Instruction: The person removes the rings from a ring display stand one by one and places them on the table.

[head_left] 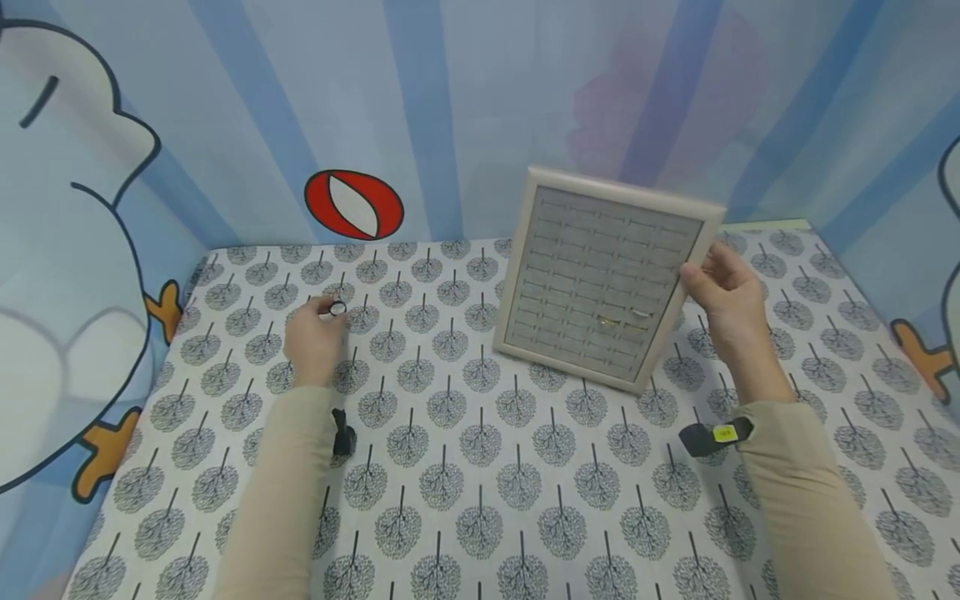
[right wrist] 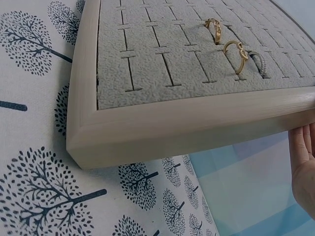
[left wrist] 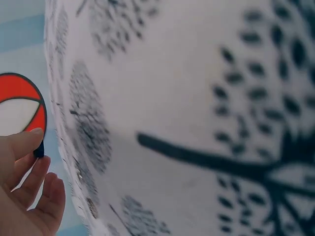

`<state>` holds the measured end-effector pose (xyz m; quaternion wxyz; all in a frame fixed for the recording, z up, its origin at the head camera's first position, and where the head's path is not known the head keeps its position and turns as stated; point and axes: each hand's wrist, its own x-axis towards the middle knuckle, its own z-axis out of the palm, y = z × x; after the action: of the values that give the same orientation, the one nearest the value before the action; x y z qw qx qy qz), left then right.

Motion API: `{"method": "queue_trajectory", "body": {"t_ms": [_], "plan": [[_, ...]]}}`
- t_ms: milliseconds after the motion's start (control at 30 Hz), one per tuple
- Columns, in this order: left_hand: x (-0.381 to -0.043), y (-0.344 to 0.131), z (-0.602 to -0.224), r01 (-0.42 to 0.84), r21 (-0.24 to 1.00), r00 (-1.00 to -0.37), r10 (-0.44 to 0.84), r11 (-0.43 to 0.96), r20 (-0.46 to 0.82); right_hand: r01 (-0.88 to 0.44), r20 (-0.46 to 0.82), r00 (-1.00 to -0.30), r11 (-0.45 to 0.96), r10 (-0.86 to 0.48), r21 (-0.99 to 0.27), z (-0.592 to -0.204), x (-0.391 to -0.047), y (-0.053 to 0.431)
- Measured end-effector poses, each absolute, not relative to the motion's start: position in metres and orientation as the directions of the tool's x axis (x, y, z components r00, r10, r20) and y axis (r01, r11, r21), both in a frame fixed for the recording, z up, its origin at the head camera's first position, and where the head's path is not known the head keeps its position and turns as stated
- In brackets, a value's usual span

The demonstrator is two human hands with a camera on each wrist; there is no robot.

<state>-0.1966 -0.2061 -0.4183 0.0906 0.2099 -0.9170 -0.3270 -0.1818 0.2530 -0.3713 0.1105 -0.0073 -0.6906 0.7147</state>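
My left hand (head_left: 315,342) pinches a small black ring (head_left: 338,302) between thumb and fingertips, just above the patterned cloth. Only the dark edge of that ring (left wrist: 39,149) shows in the left wrist view. On the right, my right hand (head_left: 731,312) grips the side of a ring display tray (head_left: 514,275), thumb on its pale frame and other fingers behind. The tray is tilted up, facing me. Its grey slotted pad carries a gold ring (right wrist: 217,32), a second gold ring (right wrist: 242,54) and a silver ring (right wrist: 262,66), close together near the lower right.
A white cloth (head_left: 480,483) printed with dark trees covers the table. Behind it hangs a blue striped backdrop (head_left: 480,100) with cartoon figures and a red-and-white oval (head_left: 330,196). A black strap with a yellow label (head_left: 725,433) is on my right wrist.
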Motion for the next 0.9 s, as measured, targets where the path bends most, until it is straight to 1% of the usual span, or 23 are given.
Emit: {"method": "queue_trajectory", "body": {"t_ms": [333,567,900], "plan": [[-0.192,-0.214,-0.425,-0.342,0.638,-0.890,-0.456,0.690,0.017,-0.162,0.155,-0.976,-0.036,0.152,-0.986,-0.372,-0.181,0.254],[-0.194,-0.217,-0.428,-0.361,0.603,-0.888,-0.460,0.711,0.010,-0.139,0.139,-0.976,0.009,0.170,-0.990,-0.371,-0.182,0.253],[-0.196,-0.219,-0.429,-0.373,0.574,-0.901,-0.433,0.729,-0.036,-0.140,0.131,-0.977,-0.039,0.166,-0.989,-0.369,-0.180,0.252]]}}
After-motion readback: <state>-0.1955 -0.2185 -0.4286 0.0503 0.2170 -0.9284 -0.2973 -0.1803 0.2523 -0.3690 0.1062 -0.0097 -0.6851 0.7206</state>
